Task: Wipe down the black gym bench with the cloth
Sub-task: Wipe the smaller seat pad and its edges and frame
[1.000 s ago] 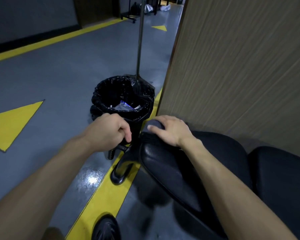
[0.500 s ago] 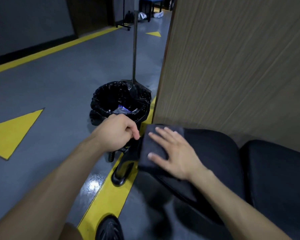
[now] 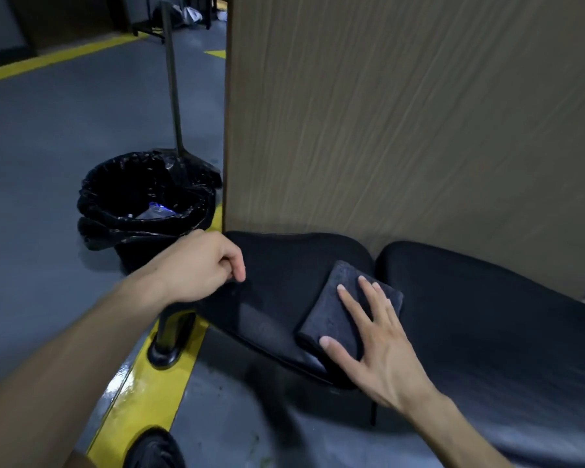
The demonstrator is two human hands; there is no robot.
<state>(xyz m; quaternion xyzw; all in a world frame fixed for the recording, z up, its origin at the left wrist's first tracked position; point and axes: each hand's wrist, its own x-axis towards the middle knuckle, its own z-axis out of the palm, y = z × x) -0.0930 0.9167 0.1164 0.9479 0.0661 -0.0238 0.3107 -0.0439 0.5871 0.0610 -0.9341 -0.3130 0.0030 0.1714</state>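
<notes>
The right hand [image 3: 382, 346] lay flat, fingers straight and spread, pressing the folded dark cloth [image 3: 345, 309] onto the black seat pad [image 3: 284, 282] at lower centre of the frame. The left hand [image 3: 200, 265], fingers curled, gripped the pad's left end. The cloth looked soft, light and limp, best driven under a flat palm. The vinyl pad seemed smooth and probably slippery. A lined trash bin [image 3: 142, 204] stood at centre left.

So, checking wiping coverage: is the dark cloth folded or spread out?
Folded: the dark grey cloth lies as a thick compact rectangle under the right hand.
</notes>
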